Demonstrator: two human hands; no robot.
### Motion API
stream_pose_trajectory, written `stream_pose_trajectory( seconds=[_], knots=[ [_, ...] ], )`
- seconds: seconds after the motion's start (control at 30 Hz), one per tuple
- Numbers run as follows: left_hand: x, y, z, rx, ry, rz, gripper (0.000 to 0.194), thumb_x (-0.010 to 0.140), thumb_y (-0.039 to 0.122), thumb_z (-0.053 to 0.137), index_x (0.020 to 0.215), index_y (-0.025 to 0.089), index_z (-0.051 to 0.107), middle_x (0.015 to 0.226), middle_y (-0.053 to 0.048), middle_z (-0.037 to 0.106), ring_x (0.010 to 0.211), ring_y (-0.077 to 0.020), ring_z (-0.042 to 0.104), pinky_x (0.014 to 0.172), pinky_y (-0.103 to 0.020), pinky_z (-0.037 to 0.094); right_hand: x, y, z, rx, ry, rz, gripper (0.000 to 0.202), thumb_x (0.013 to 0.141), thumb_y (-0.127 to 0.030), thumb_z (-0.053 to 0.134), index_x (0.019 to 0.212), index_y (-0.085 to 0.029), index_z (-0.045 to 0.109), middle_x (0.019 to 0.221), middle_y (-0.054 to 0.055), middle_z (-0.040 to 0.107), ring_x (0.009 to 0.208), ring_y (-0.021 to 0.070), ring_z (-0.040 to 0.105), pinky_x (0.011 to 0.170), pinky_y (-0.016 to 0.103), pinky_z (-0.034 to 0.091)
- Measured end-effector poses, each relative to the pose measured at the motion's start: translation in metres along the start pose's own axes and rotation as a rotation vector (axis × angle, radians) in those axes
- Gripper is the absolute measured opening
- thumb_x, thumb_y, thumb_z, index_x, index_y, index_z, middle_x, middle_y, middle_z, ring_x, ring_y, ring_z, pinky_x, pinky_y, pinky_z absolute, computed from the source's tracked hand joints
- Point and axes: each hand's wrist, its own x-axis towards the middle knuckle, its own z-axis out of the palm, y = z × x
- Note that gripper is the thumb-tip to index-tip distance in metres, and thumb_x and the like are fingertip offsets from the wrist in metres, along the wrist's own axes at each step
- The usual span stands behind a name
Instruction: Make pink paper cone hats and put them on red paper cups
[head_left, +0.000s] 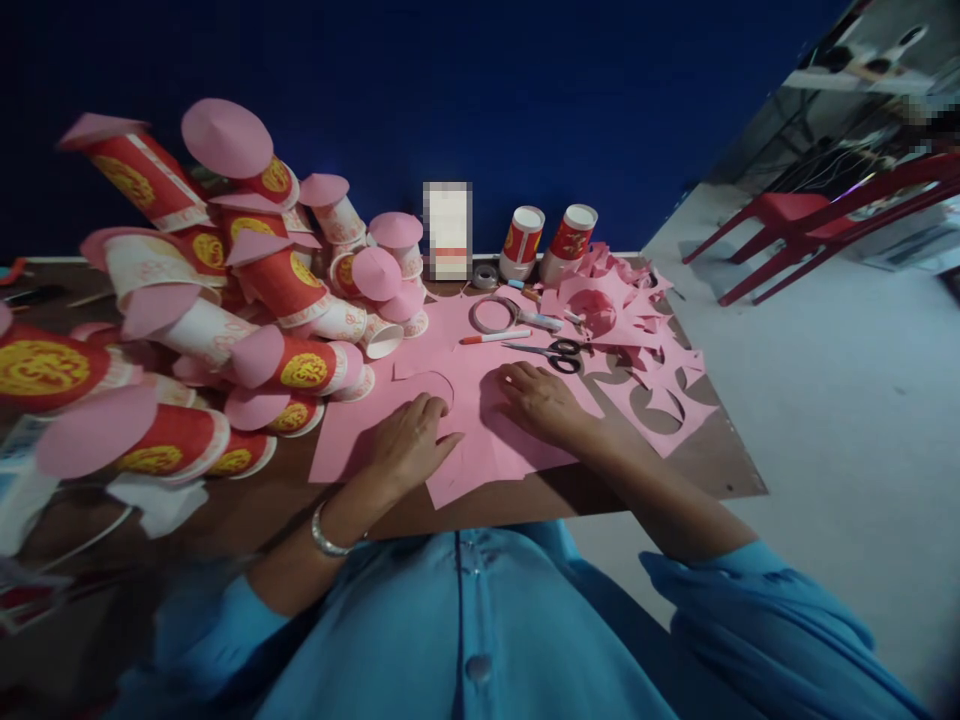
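Pink paper sheets [480, 370] lie on the brown table under both my hands. My left hand [412, 440] rests on the paper beside a curved cut edge, its thumb spread away from its fingers. To the right, my right hand [544, 405] lies palm down on the paper with fingers slightly bent, and its thumb is hard to see. Just beyond it are scissors [564, 357] with black handles, a marker [495, 338] with an orange cap, and a tape roll [493, 315]. Neither hand holds a tool.
At the left are piled several red-and-white paper cups [307, 370] with pink paper cones [227, 138]. Two cup stacks [523, 240] stand by the blue wall, near a blurred-out upright object [448, 230]. Pink scraps [660, 400] cover the table's right side. A red chair [787, 220] stands beyond.
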Motion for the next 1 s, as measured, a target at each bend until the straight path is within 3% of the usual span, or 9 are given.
stream_pose_trajectory(
  seconds=[0.17, 0.33, 0.5, 0.63, 0.8, 1.0],
  knots=[
    [0.004, 0.008, -0.016, -0.153, -0.092, -0.076, 0.006, 0.094, 0.026, 0.066, 0.098, 0.024, 0.062, 0.108, -0.002, 0.074, 0.094, -0.0213, 0.072, 0.072, -0.032, 0.048, 0.002, -0.005, -0.005, -0.040, -0.035, 0.022, 0.030, 0.106, -0.030, 0.055, 0.124, -0.011, 0.068, 0.131, 0.019, 0.066, 0.113, 0.0300, 0.061, 0.086, 0.040, 0.053],
    [0.005, 0.009, -0.015, -0.237, -0.049, -0.140, 0.007, 0.095, 0.025, 0.064, 0.100, 0.025, 0.060, 0.092, -0.001, 0.074, 0.084, -0.0212, 0.071, 0.066, -0.031, 0.044, 0.001, -0.011, -0.018, -0.056, -0.096, 0.057, 0.027, 0.107, -0.029, 0.052, 0.117, -0.012, 0.071, 0.119, 0.016, 0.070, 0.107, 0.0282, 0.064, 0.081, 0.036, 0.050],
    [0.003, 0.001, -0.003, -0.426, 0.152, 0.044, 0.009, 0.092, 0.016, 0.059, 0.095, 0.023, 0.055, 0.092, -0.002, 0.069, 0.083, -0.0183, 0.068, 0.072, -0.030, 0.049, -0.004, -0.017, -0.038, -0.020, -0.117, 0.092, 0.026, 0.107, -0.030, 0.055, 0.123, -0.015, 0.070, 0.107, 0.012, 0.074, 0.094, 0.0237, 0.067, 0.073, 0.032, 0.044],
    [-0.003, -0.001, -0.011, -0.528, 0.189, 0.183, 0.005, 0.093, 0.017, 0.056, 0.094, 0.022, 0.056, 0.092, -0.001, 0.068, 0.079, -0.0163, 0.066, 0.072, -0.029, 0.052, -0.010, -0.012, -0.051, -0.013, -0.013, 0.078, 0.029, 0.108, -0.029, 0.052, 0.126, -0.015, 0.069, 0.110, 0.012, 0.077, 0.096, 0.0236, 0.070, 0.074, 0.032, 0.043],
    [0.002, -0.005, -0.017, -0.458, 0.216, 0.220, 0.010, 0.092, 0.013, 0.052, 0.092, 0.022, 0.057, 0.093, -0.003, 0.068, 0.084, -0.0185, 0.065, 0.075, -0.031, 0.052, -0.007, 0.006, -0.042, -0.038, 0.113, 0.176, 0.031, 0.106, -0.032, 0.054, 0.129, -0.018, 0.069, 0.119, 0.014, 0.076, 0.102, 0.0262, 0.070, 0.081, 0.035, 0.047],
    [0.018, -0.016, -0.014, -0.359, 0.117, 0.093, 0.011, 0.091, 0.013, 0.052, 0.092, 0.021, 0.059, 0.095, -0.005, 0.070, 0.084, -0.0206, 0.067, 0.075, -0.033, 0.050, 0.005, 0.019, -0.029, -0.061, -0.035, 0.206, 0.029, 0.105, -0.025, 0.053, 0.125, -0.017, 0.071, 0.121, 0.015, 0.074, 0.108, 0.0258, 0.068, 0.085, 0.033, 0.048]
  ],
)
